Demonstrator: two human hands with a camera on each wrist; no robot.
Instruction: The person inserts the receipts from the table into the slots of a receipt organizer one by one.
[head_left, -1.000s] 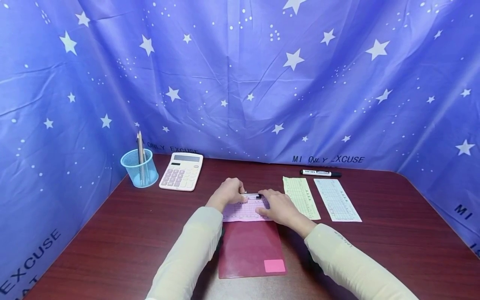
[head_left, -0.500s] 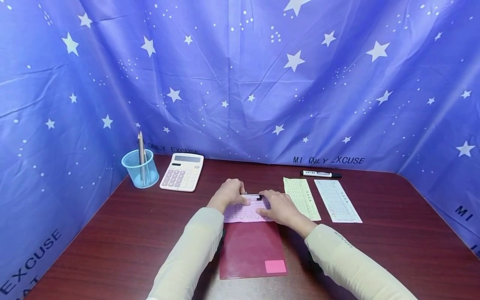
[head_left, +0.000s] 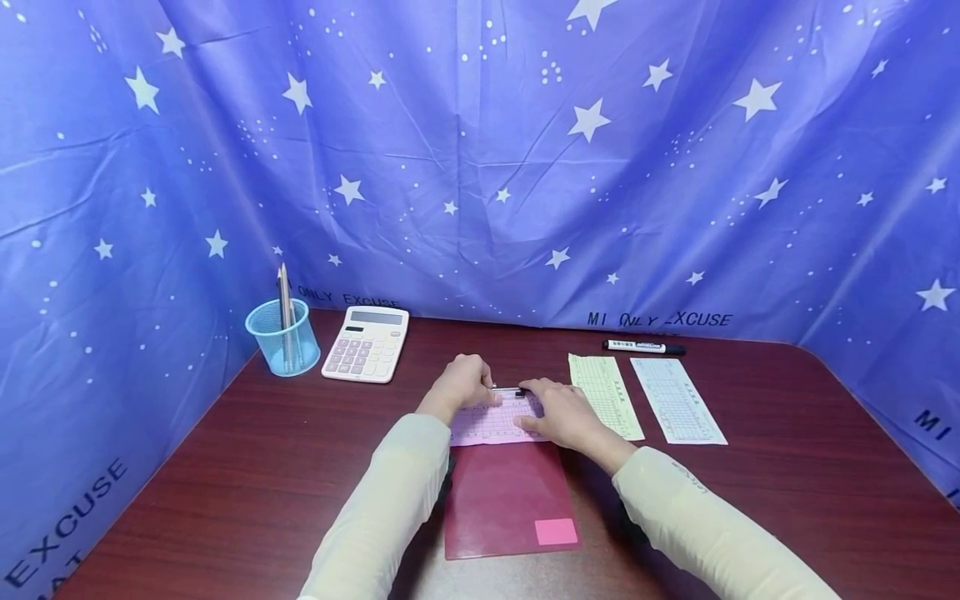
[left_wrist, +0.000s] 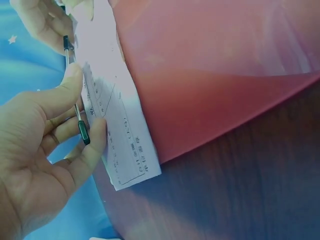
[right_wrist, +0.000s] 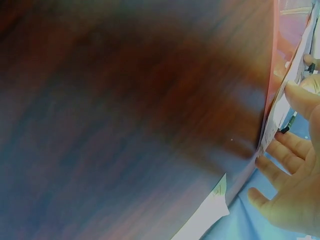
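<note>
The pink printed paper slip (head_left: 493, 427) lay across the far end of the dark red plastic clipboard (head_left: 510, 500), where the left grip (head_left: 461, 387) pinched the black-tipped metal clip (left_wrist: 83, 132) and the right grip (head_left: 564, 412) rested spread; clamping seemed in hand, likely calling next for a straight slip

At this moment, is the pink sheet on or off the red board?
On: the head view shows the pink sheet lying across the far end of the red board.
</note>
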